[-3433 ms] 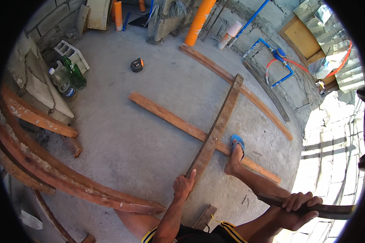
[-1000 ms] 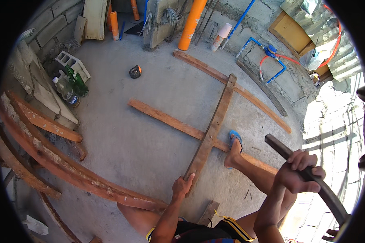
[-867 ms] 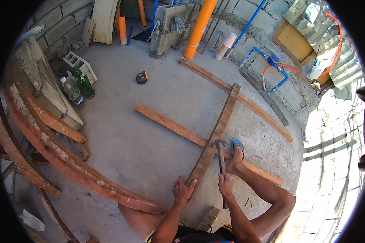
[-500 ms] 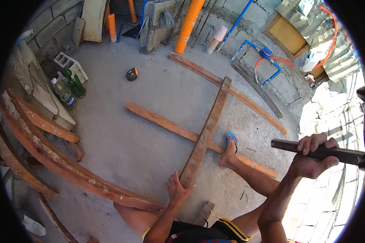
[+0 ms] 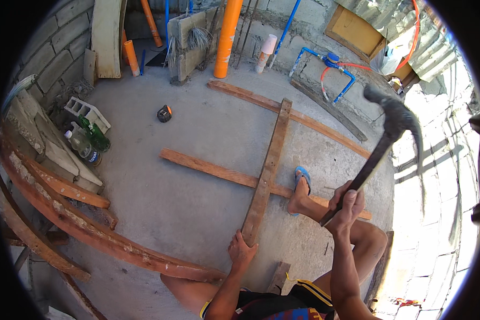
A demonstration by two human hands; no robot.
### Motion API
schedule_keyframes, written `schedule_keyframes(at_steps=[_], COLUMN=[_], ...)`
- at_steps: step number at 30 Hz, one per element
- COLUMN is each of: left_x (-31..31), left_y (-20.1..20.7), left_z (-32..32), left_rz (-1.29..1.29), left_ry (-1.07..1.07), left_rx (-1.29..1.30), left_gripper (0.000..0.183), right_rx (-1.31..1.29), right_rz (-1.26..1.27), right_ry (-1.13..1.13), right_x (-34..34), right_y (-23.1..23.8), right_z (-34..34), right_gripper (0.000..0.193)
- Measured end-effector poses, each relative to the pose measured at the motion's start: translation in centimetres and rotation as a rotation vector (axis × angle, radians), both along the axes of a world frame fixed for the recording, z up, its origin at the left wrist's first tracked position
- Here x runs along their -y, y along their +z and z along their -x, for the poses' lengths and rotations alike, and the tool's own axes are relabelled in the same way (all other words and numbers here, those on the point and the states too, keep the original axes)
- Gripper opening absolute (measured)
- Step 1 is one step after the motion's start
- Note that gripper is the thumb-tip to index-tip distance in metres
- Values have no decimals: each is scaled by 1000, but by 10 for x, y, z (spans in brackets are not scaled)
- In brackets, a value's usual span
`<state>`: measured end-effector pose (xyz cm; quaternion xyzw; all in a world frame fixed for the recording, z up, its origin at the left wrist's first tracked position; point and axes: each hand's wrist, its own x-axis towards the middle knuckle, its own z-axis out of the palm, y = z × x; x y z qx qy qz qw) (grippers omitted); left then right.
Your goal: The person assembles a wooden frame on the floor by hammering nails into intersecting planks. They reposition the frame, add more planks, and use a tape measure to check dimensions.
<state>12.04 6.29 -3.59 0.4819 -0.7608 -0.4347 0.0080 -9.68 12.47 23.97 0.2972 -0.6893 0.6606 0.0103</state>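
On the concrete floor (image 5: 197, 218), spans two reddish boards (image 5: 208, 168) with a dark plank (image 5: 267, 173), grasping its near end in the left hand (image 5: 242, 252) — seemingly to steady it. Clenches a claw hammer (image 5: 372, 161) by the handle in the right hand (image 5: 348, 207), lifting it clear, apparently for room. Unlike half a second ago, shows the hammer's head — and less-spread left fingers.

Claw hammer (image 5: 381, 146): dark, held raised, tilted, head uppermost | Brown plank (image 5: 267, 170): narrow, straight, laid across near reddish board (image 5: 213, 169) and far reddish board (image 5: 325, 131), both spread on floor (image 5: 144, 213)
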Motion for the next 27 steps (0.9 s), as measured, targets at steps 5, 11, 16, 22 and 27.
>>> schedule_keyframes(at_steps=[5, 11, 16, 22, 27], left_x=[-3, 9, 25, 27, -5], left_y=[-4, 12, 18, 11, 10], left_z=[4, -4, -3, -14, -3], left_rz=[86, -107, -387, -297, 2], left_ry=[33, 103, 282, 47, -68], left_rx=[6, -58, -148, 11, 49], left_gripper=[109, 115, 105, 87, 97], right_rx=[-175, 381, 691, 368, 362], right_rz=[369, -878, -262, -338, -382], right_ry=[48, -209, 23, -301, -522], right_x=[32, -5, -81, -252, -322], right_y=[-28, -177, 40, 211, 167], right_z=[3, -59, -32, -56, -4], right_gripper=[53, 43, 30, 22, 18])
